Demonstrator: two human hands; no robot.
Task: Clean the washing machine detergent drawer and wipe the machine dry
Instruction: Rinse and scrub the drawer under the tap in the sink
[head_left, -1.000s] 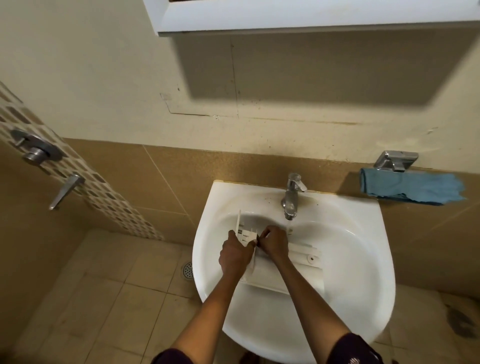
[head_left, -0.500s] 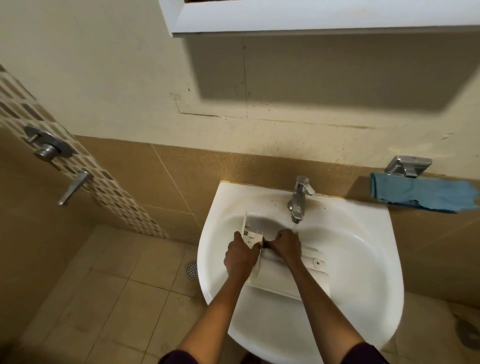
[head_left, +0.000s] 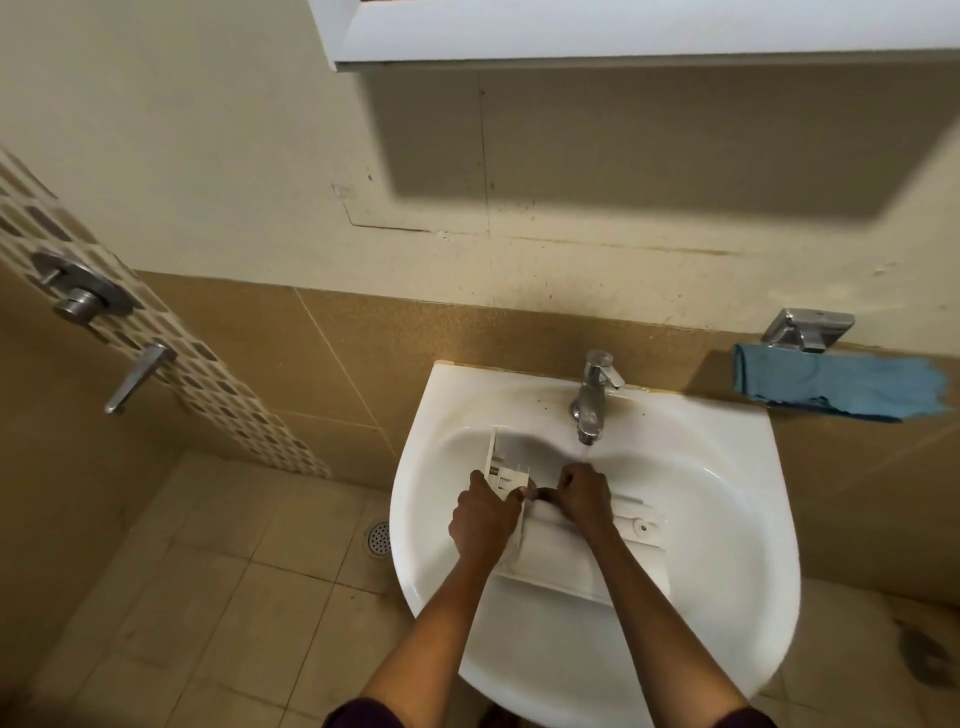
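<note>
Dim, warm light from above; the cabinet (head_left: 623, 36) casts a broad shadow on the wall (head_left: 208, 156) at twelve o'clock. Edges bend; detail soft.

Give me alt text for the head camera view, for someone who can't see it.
Seen from above, a person's left hand and right hand hold a white detergent drawer in a white sink, just below the tap. A blue cloth hangs from a metal wall holder on the right.
</note>
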